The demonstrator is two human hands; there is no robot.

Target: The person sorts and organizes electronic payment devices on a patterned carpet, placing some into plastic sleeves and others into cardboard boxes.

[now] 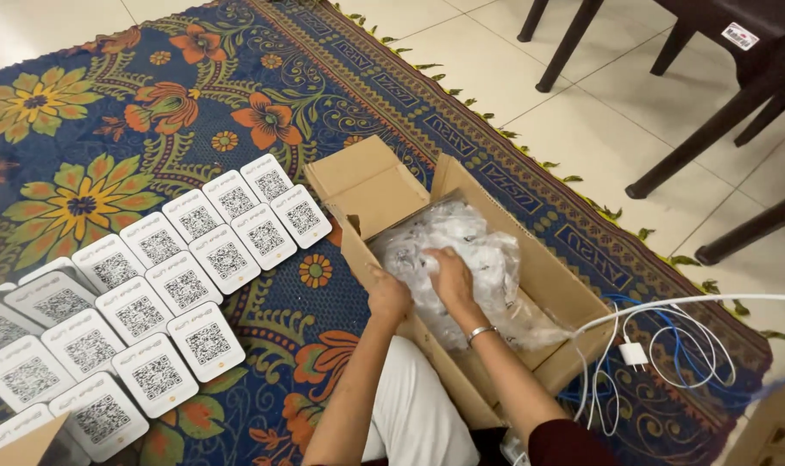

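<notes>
- Head view: right hand digging into the clear plastic bag inside the open cardboard box, fingers clutching the plastic.
- Left hand clamped on the box's near wall.
- White cards laid in rows on the rug.
- Looks like mid-unpacking; next up probably needs a firm pinch and a straight lift out.

We cannot make out what lies inside the crumpled clear plastic bag in the open brown cardboard box; its contents are only grey shapes. Our right hand has its fingertips buried in the plastic, and our left hand hides the box's near wall. The white square cards with black code patterns run off the left and bottom edges. The dark brown chair legs are cut off at the top, and the white and blue cables trail past the right edge.
</notes>
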